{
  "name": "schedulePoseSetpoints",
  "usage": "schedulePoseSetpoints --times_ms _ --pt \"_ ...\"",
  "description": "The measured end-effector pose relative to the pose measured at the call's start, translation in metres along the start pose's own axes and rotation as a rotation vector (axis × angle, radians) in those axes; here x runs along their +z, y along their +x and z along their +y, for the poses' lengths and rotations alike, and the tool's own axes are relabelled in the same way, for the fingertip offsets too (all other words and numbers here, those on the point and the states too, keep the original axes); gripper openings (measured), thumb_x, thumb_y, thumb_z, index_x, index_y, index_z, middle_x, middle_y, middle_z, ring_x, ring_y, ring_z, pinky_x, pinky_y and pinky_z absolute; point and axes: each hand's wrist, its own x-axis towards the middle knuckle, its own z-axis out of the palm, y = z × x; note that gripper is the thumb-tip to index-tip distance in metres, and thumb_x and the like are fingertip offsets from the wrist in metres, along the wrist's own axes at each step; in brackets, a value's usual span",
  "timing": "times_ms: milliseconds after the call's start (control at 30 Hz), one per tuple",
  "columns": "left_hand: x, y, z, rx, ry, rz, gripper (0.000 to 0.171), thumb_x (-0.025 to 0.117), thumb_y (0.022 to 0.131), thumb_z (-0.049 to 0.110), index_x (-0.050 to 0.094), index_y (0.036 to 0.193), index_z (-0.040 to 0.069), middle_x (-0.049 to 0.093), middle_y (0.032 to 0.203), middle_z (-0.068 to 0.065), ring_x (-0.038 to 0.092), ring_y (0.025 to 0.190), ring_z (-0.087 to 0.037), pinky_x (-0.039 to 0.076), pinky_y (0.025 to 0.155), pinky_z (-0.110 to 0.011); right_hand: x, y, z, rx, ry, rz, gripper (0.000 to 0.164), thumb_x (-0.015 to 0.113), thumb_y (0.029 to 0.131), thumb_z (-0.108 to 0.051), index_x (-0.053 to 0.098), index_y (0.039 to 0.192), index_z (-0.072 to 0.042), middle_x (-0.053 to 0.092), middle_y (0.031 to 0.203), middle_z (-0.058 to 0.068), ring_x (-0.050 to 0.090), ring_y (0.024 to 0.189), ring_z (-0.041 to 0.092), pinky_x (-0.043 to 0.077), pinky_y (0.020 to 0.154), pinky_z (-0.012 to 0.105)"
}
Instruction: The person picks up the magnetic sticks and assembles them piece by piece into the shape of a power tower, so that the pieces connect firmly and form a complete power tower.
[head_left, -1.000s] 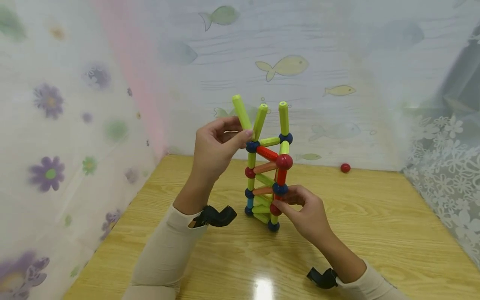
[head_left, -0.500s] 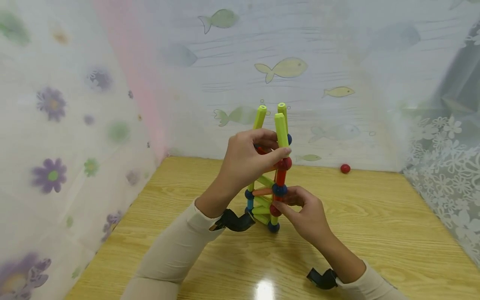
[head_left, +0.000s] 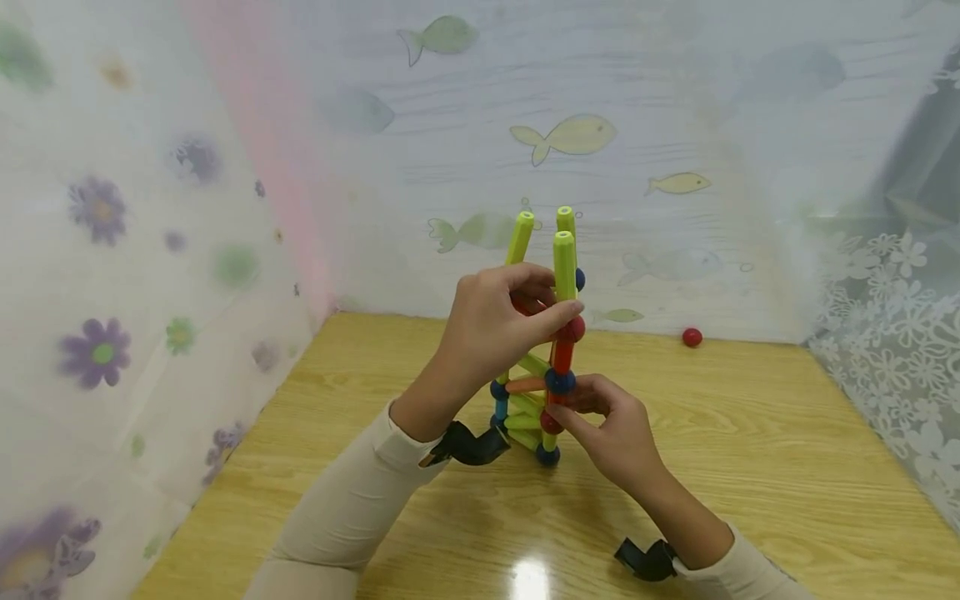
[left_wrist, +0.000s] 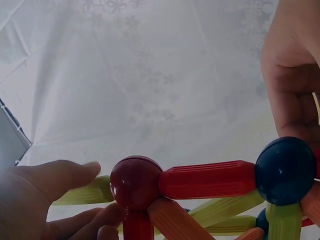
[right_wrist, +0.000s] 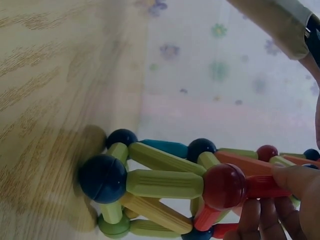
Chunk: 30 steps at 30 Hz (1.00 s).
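A tower of magnetic rods and balls (head_left: 527, 383) stands on the table, built in red, blue, orange and yellow-green. At its top front corner my left hand (head_left: 491, 325) pinches a yellow-green rod (head_left: 564, 262) between thumb and fingers. The rod points up, its lower end right at a red ball (left_wrist: 136, 182) in the left wrist view. Lower on the same side, my right hand (head_left: 618, 429) grips a red rod (right_wrist: 262, 186) just above another red ball (right_wrist: 225, 186). Two more yellow-green rods rise from the other top corners. My left hand hides part of the upper tower.
A loose red ball (head_left: 692, 337) lies near the back edge of the wooden table (head_left: 750, 450). Sheeting printed with fish (head_left: 577, 135) hangs behind, with flowered sheeting (head_left: 101, 354) at the left. A black wrist mount (head_left: 472, 443) juts from my left cuff.
My left hand has moved right with the yellow-green rod, from the tower's left corner to above the front red ball. The rod now stands more upright. My right hand has stayed put.
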Motion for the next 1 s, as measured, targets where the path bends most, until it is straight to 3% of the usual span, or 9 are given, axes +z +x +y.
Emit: schedulePoseSetpoints --times_ms 100,200,300,367,500,600,700,767,1000 --pt "0.000 -0.001 -0.004 0.021 0.011 0.052 0.032 0.083 0.089 0.040 0.074 0.104 0.014 0.071 0.086 0.010 0.068 0.073 -0.001 0.058 0.066 -0.026 0.000 0.000 -0.001 -0.005 -0.003 0.004 0.022 0.080 0.093 -0.026 0.072 0.113 -0.022 0.076 0.099 -0.008 0.074 0.088 0.010 0.060 0.088 0.035" --pt "-0.001 0.001 -0.010 0.083 0.046 0.177 0.037 0.084 0.088 0.039 0.068 0.103 0.010 0.063 0.086 0.004 0.060 0.074 -0.007 0.053 0.066 -0.027 -0.001 0.000 -0.001 -0.006 -0.005 0.006 0.022 0.080 0.093 -0.026 0.072 0.113 -0.022 0.076 0.099 -0.008 0.074 0.088 0.011 0.060 0.088 0.037" --pt "-0.003 0.007 -0.017 0.120 0.091 0.298 0.048 0.084 0.086 0.039 0.059 0.109 0.006 0.057 0.096 -0.004 0.053 0.087 -0.015 0.049 0.075 -0.031 0.000 0.000 -0.001 -0.008 -0.001 0.005 0.023 0.080 0.093 -0.025 0.072 0.114 -0.021 0.076 0.100 -0.007 0.074 0.088 0.012 0.060 0.087 0.034" --pt "-0.004 0.012 -0.019 0.090 0.106 0.316 0.059 0.084 0.085 0.044 0.055 0.120 0.006 0.057 0.111 -0.005 0.052 0.103 -0.017 0.047 0.086 -0.033 0.000 0.000 0.000 -0.010 0.003 0.003 0.023 0.081 0.093 -0.025 0.072 0.114 -0.021 0.076 0.100 -0.007 0.074 0.088 0.012 0.060 0.087 0.031" --pt "-0.003 0.022 -0.018 -0.054 0.080 0.195 0.085 0.079 0.085 0.057 0.044 0.149 0.015 0.054 0.144 0.001 0.049 0.132 -0.012 0.048 0.106 -0.039 -0.001 0.000 -0.001 -0.020 0.002 0.005 0.023 0.080 0.093 -0.023 0.073 0.114 -0.021 0.076 0.100 -0.007 0.074 0.088 0.012 0.059 0.086 0.028" --pt "-0.001 0.027 -0.016 -0.126 0.058 0.105 0.091 0.074 0.087 0.063 0.038 0.159 0.021 0.053 0.152 0.001 0.051 0.136 -0.013 0.049 0.108 -0.046 -0.001 0.000 -0.001 -0.020 -0.001 0.007 0.022 0.080 0.093 -0.023 0.072 0.114 -0.021 0.076 0.099 -0.007 0.074 0.088 0.012 0.059 0.086 0.028" --pt "0.001 0.029 -0.016 -0.150 0.033 0.065 0.084 0.070 0.090 0.063 0.042 0.156 0.020 0.062 0.136 -0.004 0.060 0.114 -0.019 0.054 0.094 -0.045 -0.002 0.000 -0.001 -0.010 0.006 0.000 0.023 0.081 0.092 -0.025 0.072 0.113 -0.021 0.076 0.099 -0.007 0.074 0.088 0.012 0.059 0.086 0.028" --pt "0.002 0.030 -0.017 -0.149 0.029 0.047 0.080 0.067 0.092 0.063 0.044 0.154 0.018 0.063 0.133 -0.002 0.060 0.110 -0.019 0.053 0.091 -0.042 -0.002 0.000 -0.001 -0.007 0.010 -0.007 0.023 0.081 0.092 -0.025 0.072 0.113 -0.021 0.076 0.099 -0.007 0.074 0.088 0.013 0.059 0.086 0.027" --pt "0.002 0.033 -0.016 -0.144 0.010 -0.028 0.075 0.066 0.093 0.062 0.040 0.151 0.022 0.059 0.147 0.009 0.055 0.136 -0.013 0.050 0.107 -0.045 -0.003 0.001 0.000 -0.005 0.009 -0.024 0.022 0.081 0.093 -0.025 0.072 0.113 -0.022 0.076 0.099 -0.007 0.074 0.088 0.013 0.060 0.086 0.030"
